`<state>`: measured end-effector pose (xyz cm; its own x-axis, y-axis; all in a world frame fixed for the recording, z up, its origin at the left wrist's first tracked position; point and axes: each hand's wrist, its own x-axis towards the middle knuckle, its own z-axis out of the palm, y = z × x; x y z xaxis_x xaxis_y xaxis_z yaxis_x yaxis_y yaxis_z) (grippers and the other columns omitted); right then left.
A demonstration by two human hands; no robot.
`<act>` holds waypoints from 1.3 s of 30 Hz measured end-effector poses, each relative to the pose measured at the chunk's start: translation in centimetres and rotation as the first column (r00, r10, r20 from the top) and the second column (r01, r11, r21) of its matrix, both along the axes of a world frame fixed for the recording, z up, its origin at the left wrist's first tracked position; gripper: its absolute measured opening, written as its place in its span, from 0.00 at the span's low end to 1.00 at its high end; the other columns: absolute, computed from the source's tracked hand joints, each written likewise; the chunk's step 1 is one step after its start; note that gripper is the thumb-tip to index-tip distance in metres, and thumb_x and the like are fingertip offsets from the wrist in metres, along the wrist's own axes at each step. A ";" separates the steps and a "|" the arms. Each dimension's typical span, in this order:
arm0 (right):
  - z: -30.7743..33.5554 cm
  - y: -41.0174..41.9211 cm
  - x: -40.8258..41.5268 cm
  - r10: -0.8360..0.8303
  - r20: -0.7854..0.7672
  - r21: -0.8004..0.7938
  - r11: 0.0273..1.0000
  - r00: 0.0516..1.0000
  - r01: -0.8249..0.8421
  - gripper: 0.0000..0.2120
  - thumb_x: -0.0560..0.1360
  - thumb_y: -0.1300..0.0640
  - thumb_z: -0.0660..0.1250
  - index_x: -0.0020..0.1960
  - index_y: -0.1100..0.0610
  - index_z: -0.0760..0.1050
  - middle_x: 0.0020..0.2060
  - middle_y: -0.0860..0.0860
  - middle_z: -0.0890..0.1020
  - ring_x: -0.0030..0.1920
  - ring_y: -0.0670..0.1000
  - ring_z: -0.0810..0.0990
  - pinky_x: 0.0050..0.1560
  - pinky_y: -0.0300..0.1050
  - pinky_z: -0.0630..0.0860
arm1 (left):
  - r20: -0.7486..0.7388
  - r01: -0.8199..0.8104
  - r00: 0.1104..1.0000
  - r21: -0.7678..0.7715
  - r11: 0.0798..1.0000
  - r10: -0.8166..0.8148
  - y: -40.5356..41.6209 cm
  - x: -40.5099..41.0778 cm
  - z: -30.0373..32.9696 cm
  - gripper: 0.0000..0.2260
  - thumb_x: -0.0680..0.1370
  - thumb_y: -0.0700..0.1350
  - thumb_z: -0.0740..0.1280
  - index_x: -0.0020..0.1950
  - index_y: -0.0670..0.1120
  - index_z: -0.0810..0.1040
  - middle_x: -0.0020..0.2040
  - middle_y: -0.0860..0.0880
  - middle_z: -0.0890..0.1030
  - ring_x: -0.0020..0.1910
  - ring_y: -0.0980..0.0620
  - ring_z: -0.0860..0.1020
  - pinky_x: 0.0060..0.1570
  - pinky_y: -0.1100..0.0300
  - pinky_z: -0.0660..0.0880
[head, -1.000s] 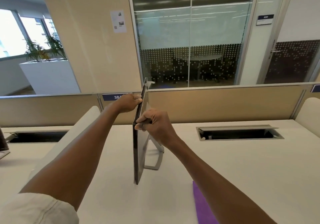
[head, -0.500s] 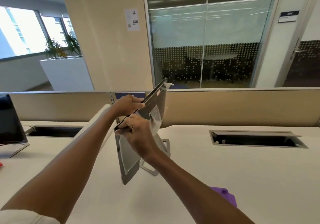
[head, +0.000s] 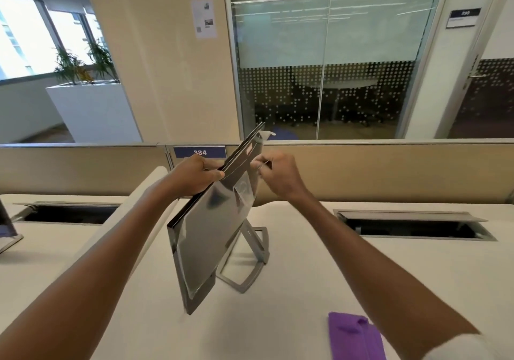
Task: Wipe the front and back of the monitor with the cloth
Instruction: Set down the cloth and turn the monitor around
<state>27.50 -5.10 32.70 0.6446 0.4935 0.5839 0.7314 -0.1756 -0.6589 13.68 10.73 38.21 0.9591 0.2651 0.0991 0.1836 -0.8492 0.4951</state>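
The monitor [head: 205, 237] stands on its silver frame stand [head: 251, 259] in the middle of the white desk [head: 389, 276]. It is turned so that its grey, film-covered back faces me and to the right. My left hand [head: 194, 174] grips the monitor's top edge from the left. Blurred, my right hand [head: 278, 176] has curled fingers that pinch the far upper edge of the back. Beside my right forearm, near the desk's front edge, the purple cloth [head: 356, 337] lies flat with no hand on it.
A beige partition [head: 375, 170] with a blue tag closes the desk's far side. Open cable slots sit at the right [head: 411, 226] and the left [head: 69, 213]. Another monitor's corner [head: 7, 229] shows at the far left. A white divider [head: 144, 201] runs under my left arm.
The monitor has swung round from edge-on to showing its grey back. My right hand moved from the near edge to the far upper edge. My left hand kept its grip.
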 end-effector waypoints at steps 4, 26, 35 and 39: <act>1.2 1.2 5.4 -0.100 0.092 -0.154 0.981 0.991 0.113 0.06 0.74 0.64 0.68 0.46 0.60 0.84 0.42 0.55 0.85 0.42 0.51 0.80 0.48 0.45 0.77 | 0.035 0.011 0.999 -0.011 1.000 -0.011 -0.1 0.0 -0.1 0.14 0.81 0.44 0.62 0.65 0.49 0.78 0.60 0.57 0.79 0.59 0.53 0.76 0.55 0.63 0.68; 1.4 6.1 11.9 0.064 0.381 -0.622 0.756 0.922 0.205 0.23 0.78 0.63 0.64 0.67 0.43 0.66 0.63 0.48 0.76 0.65 0.53 0.72 0.53 0.56 0.69 | 0.142 -0.320 0.945 0.235 0.918 0.293 -1.6 0.9 -1.4 0.10 0.80 0.47 0.63 0.55 0.52 0.83 0.44 0.51 0.83 0.38 0.53 0.77 0.34 0.60 0.71; 1.8 1.1 11.5 0.053 0.353 -0.637 0.745 0.934 0.198 0.24 0.78 0.64 0.59 0.69 0.42 0.66 0.64 0.48 0.74 0.62 0.55 0.72 0.55 0.55 0.72 | 0.147 -0.400 0.917 0.320 0.859 0.372 -0.7 1.9 -1.9 0.12 0.77 0.42 0.65 0.58 0.52 0.82 0.51 0.45 0.82 0.40 0.43 0.76 0.40 0.53 0.76; 1.2 -1.2 12.0 0.034 0.383 -0.629 0.741 0.923 0.234 0.30 0.78 0.68 0.60 0.74 0.44 0.62 0.68 0.46 0.71 0.65 0.56 0.70 0.57 0.56 0.71 | 0.175 -0.403 0.915 0.361 0.841 0.363 -0.6 2.6 -1.6 0.12 0.77 0.41 0.62 0.53 0.48 0.83 0.47 0.43 0.83 0.41 0.40 0.78 0.44 0.49 0.78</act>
<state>39.55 -6.32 33.88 0.5322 0.7792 0.3310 0.8352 -0.5472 -0.0546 16.31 10.12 36.63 0.7692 0.5318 0.3543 0.5022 -0.8459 0.1793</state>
